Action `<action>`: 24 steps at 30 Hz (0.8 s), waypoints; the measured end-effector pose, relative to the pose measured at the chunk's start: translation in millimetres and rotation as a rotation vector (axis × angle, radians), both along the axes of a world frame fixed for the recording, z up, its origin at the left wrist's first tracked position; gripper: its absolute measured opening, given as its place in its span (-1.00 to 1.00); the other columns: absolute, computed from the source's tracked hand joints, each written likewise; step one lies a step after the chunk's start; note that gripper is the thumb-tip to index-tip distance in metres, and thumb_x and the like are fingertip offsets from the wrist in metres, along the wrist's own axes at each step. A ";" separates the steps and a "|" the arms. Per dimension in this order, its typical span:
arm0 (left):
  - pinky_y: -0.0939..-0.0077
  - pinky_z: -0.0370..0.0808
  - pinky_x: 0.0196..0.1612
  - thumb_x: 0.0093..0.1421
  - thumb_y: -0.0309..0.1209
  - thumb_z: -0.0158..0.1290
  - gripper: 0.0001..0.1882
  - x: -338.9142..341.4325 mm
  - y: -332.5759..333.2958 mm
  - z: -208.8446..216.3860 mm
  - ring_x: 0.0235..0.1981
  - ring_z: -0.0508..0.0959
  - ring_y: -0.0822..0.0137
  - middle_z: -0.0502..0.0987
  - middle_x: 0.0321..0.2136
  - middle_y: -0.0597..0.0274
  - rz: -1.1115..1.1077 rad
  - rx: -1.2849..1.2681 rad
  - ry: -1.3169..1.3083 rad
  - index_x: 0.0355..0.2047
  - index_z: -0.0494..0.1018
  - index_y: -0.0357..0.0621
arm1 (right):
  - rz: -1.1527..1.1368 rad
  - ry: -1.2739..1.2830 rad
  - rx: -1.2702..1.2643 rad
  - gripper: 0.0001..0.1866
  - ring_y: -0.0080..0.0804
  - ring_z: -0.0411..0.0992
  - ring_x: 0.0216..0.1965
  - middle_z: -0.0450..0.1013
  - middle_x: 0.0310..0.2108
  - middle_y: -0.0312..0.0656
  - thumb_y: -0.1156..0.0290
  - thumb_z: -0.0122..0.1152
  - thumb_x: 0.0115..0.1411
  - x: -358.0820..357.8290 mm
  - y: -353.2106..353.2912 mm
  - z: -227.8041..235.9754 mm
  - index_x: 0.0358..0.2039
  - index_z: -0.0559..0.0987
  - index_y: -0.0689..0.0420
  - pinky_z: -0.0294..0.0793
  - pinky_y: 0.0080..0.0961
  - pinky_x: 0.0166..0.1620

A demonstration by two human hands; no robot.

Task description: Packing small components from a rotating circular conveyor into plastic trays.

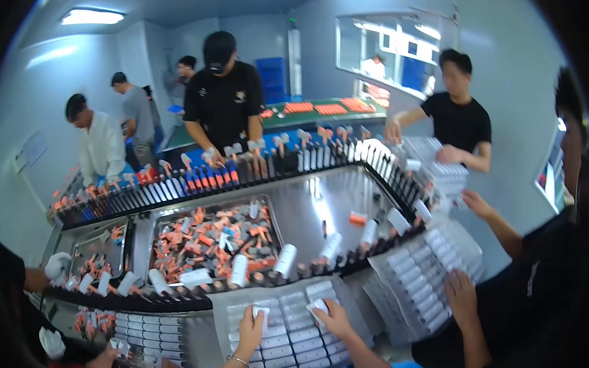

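My left hand (250, 328) pinches a small white piece (261, 316) over a clear plastic tray (222, 318). In my right hand (335, 320) is another white piece (317, 306), gripped between thumb and fingers. Beneath both hands, the tray holds rows of white rounded parts (279, 352), seated side by side, with dark strips between the columns. Fingers cover much of what each hand holds, so its exact kind does not show. Just beyond the tray runs a black conveyor rail with upright pegs, some carrying white cylindrical parts (285, 260).
Inside the conveyor loop, a metal tray (155, 241) holds a heap of orange, grey and white parts. At right, a co-worker's hand (460, 293) rests on stacked trays of white parts (411, 279). More people stand around the loop. A green bench (277, 122) lies behind.
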State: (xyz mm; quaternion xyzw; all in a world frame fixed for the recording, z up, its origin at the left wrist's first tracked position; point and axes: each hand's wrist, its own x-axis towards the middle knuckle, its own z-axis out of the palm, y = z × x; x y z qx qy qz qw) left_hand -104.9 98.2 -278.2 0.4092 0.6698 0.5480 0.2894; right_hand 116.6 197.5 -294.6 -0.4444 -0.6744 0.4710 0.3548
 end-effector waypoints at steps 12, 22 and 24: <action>0.50 0.43 -0.47 0.23 -0.39 -0.11 -0.78 8.4 6.5 0.5 -0.55 0.52 0.37 0.52 -0.53 0.13 -0.055 0.022 -0.040 -0.18 0.31 -0.27 | 0.004 0.032 -0.092 -0.61 -0.46 0.47 -0.54 0.48 -0.46 -0.09 0.24 0.18 0.09 12.2 -1.8 20.6 -0.18 0.46 0.28 0.41 -0.54 -0.45; 0.39 0.44 -0.46 0.22 -0.28 -0.07 -0.70 1.1 0.1 -5.2 -0.56 0.55 0.20 0.53 -0.56 0.04 -0.010 0.002 0.089 -0.16 0.31 -0.26 | 0.055 0.107 -0.201 -0.68 -0.57 0.41 -0.52 0.45 -0.44 -0.20 0.33 0.15 0.12 4.9 -6.8 28.7 -0.20 0.45 0.30 0.37 -0.61 -0.42; 0.36 0.44 -0.46 0.21 -0.26 -0.06 -0.67 3.6 0.8 -7.6 -0.52 0.57 0.16 0.53 -0.53 0.00 -0.033 0.020 0.058 -0.15 0.31 -0.26 | 0.042 0.086 -0.145 -0.66 -0.53 0.43 -0.56 0.45 -0.46 -0.18 0.33 0.16 0.12 6.9 -4.7 23.4 -0.19 0.44 0.33 0.41 -0.57 -0.47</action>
